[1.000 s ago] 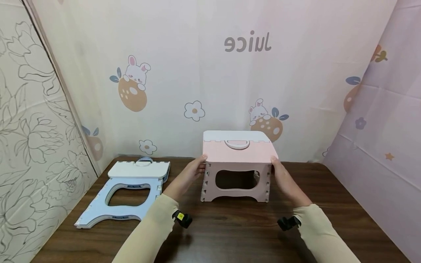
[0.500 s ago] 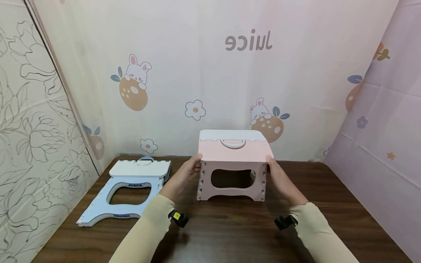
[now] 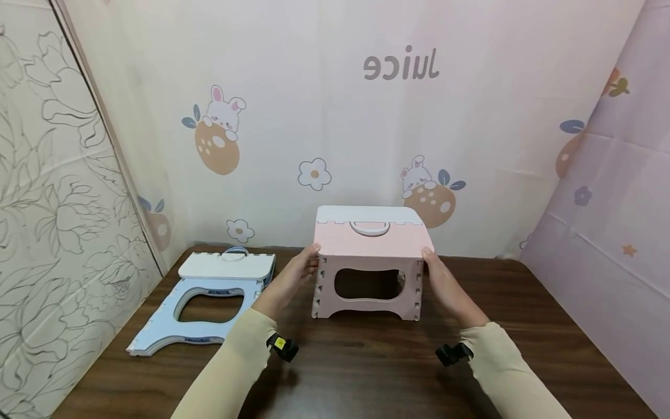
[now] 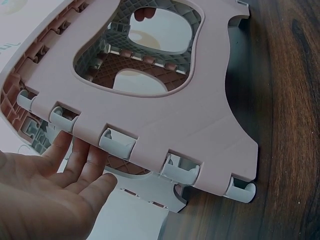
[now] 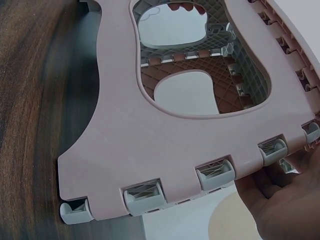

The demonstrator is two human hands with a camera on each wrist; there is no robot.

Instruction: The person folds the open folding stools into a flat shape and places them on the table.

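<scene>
We see a pink stool [image 3: 373,262] upright and opened out at the rear middle of the dark wood surface [image 3: 366,361], its front panel with the big wavy opening turned toward us. The left grip [image 3: 292,279], a bare hand, holds the stool's left side — thumb at the seat's edge, fingers bent against the hinged edge below. The right grip [image 3: 450,286] holds the opposite side likewise, its thumb on the seat's right front corner and its fingers tucked behind the row of hinges. Across the seat's far end we make out a white strip with a pale handle [image 3: 370,233] beside it. To our left, well apart from the pink stool, a blue stool [image 3: 209,330] lies folded flat. Behind hangs a pale cloth [image 3: 272,116] printed with rabbits and flowers.
</scene>
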